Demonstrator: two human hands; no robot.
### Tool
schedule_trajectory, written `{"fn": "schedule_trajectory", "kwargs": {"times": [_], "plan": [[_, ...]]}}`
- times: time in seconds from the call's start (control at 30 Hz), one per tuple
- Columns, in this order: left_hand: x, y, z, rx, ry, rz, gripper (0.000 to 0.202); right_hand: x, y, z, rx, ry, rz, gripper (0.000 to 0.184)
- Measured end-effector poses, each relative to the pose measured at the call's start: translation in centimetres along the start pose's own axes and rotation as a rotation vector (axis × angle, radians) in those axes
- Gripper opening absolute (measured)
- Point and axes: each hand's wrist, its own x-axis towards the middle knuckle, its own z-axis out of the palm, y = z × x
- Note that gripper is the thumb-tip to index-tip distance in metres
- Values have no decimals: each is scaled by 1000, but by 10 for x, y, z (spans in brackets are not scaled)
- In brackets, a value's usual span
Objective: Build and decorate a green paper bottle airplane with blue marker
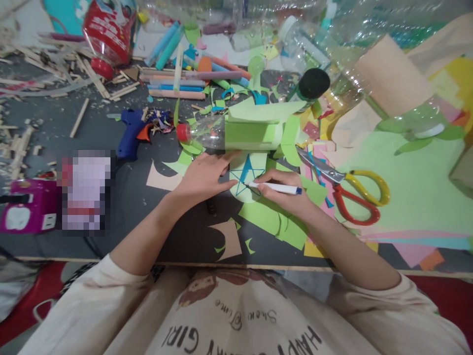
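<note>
My right hand [283, 190] grips a white marker with a blue end [279, 188], its tip on a pale green paper piece [251, 196] with a rounded lower edge. On that paper is a blue star outline [247, 172], its top point partly coloured in. Fingers spread, my left hand [207, 173] lies flat at the paper's left side, thumb near the star. Just beyond the hands, a clear plastic bottle [207, 134] with a red cap and green paper wrapped round it lies on its side.
A blue glue gun [129, 133] lies to the left, near a purple box [31, 206]. Scissors with yellow and red handles [358, 195] rest at right on coloured paper. Farther back are several markers [177, 88], wood sticks [92, 76] and a red-labelled bottle [109, 29].
</note>
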Motion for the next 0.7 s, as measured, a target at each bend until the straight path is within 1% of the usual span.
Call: {"fn": "schedule_trajectory", "kwargs": {"times": [0.07,0.17,0.23,0.33,0.43,0.5,0.53,0.63,0.7], "plan": [[0,0,0,0,3,-2,61,0,1,0,17,32,5,11],[0,0,-1,-3,10,1,60,1,5,1,38,131,29,13],[0,1,-1,-4,13,6,59,2,6,1,46,168,45,13],[0,1,-1,-6,14,12,58,2,6,1,20,165,44,11],[-1,0,-1,-7,16,20,57,2,5,0,4,102,46,11],[-1,0,-1,-3,19,26,57,3,4,-1,34,76,64,12],[-1,0,-1,-1,19,28,57,3,4,-1,57,92,78,14],[0,0,-1,5,23,27,59,5,6,0,107,195,132,19],[0,0,0,9,22,23,59,5,7,1,121,227,157,18]]}}
